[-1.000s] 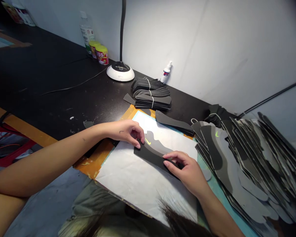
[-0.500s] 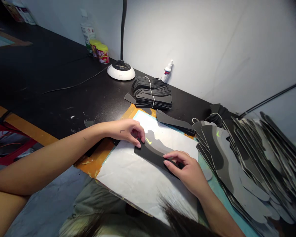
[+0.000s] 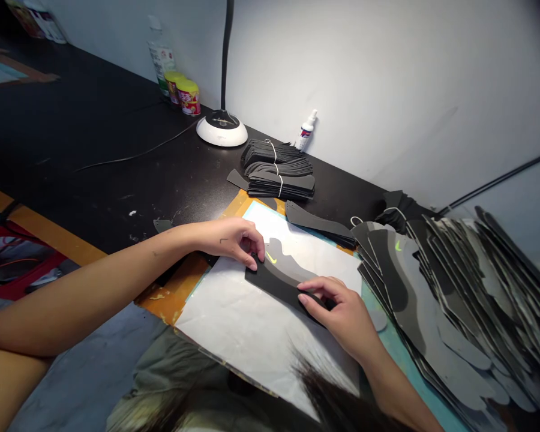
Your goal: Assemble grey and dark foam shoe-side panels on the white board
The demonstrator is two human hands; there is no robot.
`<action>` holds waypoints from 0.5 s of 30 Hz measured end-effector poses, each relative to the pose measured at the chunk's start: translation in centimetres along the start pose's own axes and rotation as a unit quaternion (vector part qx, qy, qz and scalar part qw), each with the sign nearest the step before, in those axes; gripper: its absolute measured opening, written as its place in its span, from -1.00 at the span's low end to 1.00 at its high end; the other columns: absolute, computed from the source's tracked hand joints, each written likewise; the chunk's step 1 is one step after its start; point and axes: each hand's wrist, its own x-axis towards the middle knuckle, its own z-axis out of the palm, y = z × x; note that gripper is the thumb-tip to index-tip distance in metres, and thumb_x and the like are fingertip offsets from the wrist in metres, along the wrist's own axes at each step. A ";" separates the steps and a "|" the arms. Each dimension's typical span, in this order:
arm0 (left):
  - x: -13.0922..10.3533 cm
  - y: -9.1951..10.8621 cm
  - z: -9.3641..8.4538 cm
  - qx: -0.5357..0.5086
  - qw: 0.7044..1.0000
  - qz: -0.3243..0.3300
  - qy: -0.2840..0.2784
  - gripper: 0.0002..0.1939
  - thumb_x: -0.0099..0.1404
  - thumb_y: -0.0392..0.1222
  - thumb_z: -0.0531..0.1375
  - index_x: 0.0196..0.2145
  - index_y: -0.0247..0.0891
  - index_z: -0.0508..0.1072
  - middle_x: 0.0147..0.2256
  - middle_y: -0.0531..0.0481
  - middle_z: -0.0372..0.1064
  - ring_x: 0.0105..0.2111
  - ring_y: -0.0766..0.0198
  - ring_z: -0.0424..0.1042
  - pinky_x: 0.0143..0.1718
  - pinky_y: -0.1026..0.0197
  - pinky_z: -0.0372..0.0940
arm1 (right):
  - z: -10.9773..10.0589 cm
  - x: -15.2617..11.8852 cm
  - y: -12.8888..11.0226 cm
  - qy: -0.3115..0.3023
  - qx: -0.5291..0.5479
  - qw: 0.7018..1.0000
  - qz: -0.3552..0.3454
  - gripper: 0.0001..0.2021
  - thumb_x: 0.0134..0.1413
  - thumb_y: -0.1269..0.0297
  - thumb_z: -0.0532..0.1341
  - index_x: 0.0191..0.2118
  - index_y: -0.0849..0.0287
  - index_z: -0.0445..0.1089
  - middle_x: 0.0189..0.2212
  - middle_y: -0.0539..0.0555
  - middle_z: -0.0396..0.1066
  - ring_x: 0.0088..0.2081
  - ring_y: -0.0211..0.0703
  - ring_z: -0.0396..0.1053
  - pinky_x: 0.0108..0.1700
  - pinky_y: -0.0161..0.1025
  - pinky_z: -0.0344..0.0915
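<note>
A black curved shoe-upper piece lies on white paper, along the lower edge of a grey shoe-upper piece with a yellow-green swoosh. My left hand pinches the black piece's left end, thumb on top and fingers curled. At its right end, my right hand grips it between thumb and fingers, hiding that end. Whether the two pieces are joined along their shared edge, I cannot tell.
Beside the paper on the right lies a large stack of grey and black shoe-upper pieces. Tied bundles of black pieces, loose black pieces, a lamp base and a white spray bottle stand behind.
</note>
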 end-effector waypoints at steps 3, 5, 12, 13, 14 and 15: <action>0.0 0.0 0.0 0.004 1.000 -0.001 -0.001 -0.78 0.21 -0.14 0.42 -0.19 -0.24 0.64 -0.31 -0.02 0.44 -0.33 0.32 0.41 -0.31 0.38 0.27 | 0.0 0.1 0.0 -0.004 0.001 1.000 0.000 -0.86 0.10 0.16 0.31 -0.24 0.02 0.59 -0.42 0.00 0.40 -0.34 -0.13 0.33 -0.26 -0.21 0.23; 0.0 0.1 0.0 0.007 1.000 -0.003 -0.001 -0.78 0.21 -0.13 0.42 -0.19 -0.24 0.64 -0.31 -0.02 0.44 -0.33 0.31 0.41 -0.31 0.37 0.27 | 0.0 0.1 0.0 -0.007 -0.001 1.000 0.000 -0.86 0.10 0.16 0.31 -0.25 0.02 0.59 -0.42 0.00 0.40 -0.34 -0.13 0.32 -0.26 -0.21 0.23; 0.1 0.4 -0.3 -0.015 1.000 -0.002 -0.010 -0.77 0.38 -0.08 0.25 -0.19 -0.28 0.62 -0.30 -0.05 0.50 -0.29 0.28 0.42 -0.26 0.33 0.25 | 0.0 0.0 0.0 0.002 0.000 1.000 -0.001 -0.86 0.11 0.16 0.31 -0.24 0.02 0.59 -0.43 -0.01 0.38 -0.34 -0.13 0.32 -0.26 -0.22 0.23; 0.1 0.5 -0.4 -0.020 1.000 -0.005 -0.008 -0.75 0.41 -0.07 0.22 -0.19 -0.29 0.61 -0.29 -0.05 0.51 -0.29 0.28 0.42 -0.26 0.32 0.25 | 0.0 0.0 0.0 0.002 -0.001 1.000 -0.001 -0.86 0.11 0.16 0.31 -0.24 0.02 0.59 -0.43 -0.01 0.39 -0.34 -0.13 0.32 -0.26 -0.22 0.24; 0.1 0.5 -0.5 -0.023 1.000 -0.009 -0.003 -0.74 0.42 -0.07 0.20 -0.20 -0.30 0.60 -0.29 -0.05 0.51 -0.28 0.27 0.42 -0.26 0.32 0.24 | 0.0 -0.1 0.0 0.002 -0.003 1.000 0.000 -0.86 0.11 0.16 0.31 -0.24 0.02 0.59 -0.43 0.00 0.39 -0.34 -0.13 0.32 -0.25 -0.22 0.24; 0.0 0.6 -0.6 -0.024 1.000 -0.013 0.001 -0.74 0.42 -0.08 0.19 -0.19 -0.31 0.59 -0.28 -0.05 0.52 -0.28 0.27 0.42 -0.26 0.31 0.24 | 0.0 -0.1 0.0 0.001 -0.004 1.000 0.000 -0.86 0.11 0.16 0.31 -0.25 0.02 0.59 -0.42 0.00 0.40 -0.34 -0.13 0.33 -0.25 -0.22 0.24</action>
